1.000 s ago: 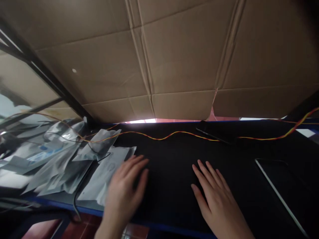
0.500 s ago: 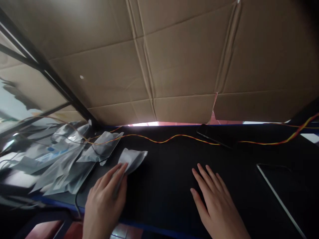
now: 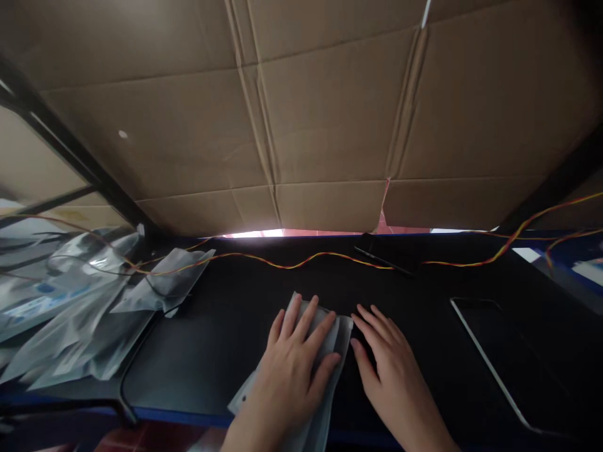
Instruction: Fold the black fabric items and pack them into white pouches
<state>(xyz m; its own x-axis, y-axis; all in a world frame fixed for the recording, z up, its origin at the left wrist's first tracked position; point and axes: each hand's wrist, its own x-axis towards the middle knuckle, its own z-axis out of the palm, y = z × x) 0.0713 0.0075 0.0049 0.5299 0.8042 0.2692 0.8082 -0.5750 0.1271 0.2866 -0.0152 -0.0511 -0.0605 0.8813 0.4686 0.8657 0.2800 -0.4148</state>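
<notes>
A frosted plastic zip bag lies flat on the black tabletop near its front edge. My left hand rests palm down on the bag with its fingers spread, covering most of it; what the bag contains is hidden. Just right of the bag's upper corner, my right hand lies on the table with fingers stretched out, its fingertips close to the bag's edge. Whether those fingertips touch the bag I cannot tell.
Several frosted bags are piled at the left, another bag beside them. A twisted red and yellow wire crosses the back, near a dark phone. A tablet-like device lies at right. Cardboard stands behind.
My left hand has brought the bag rightward from beside the pile and now presses it flat in front of me. My right hand stays open, now beside the bag. The view has shifted slightly right.
</notes>
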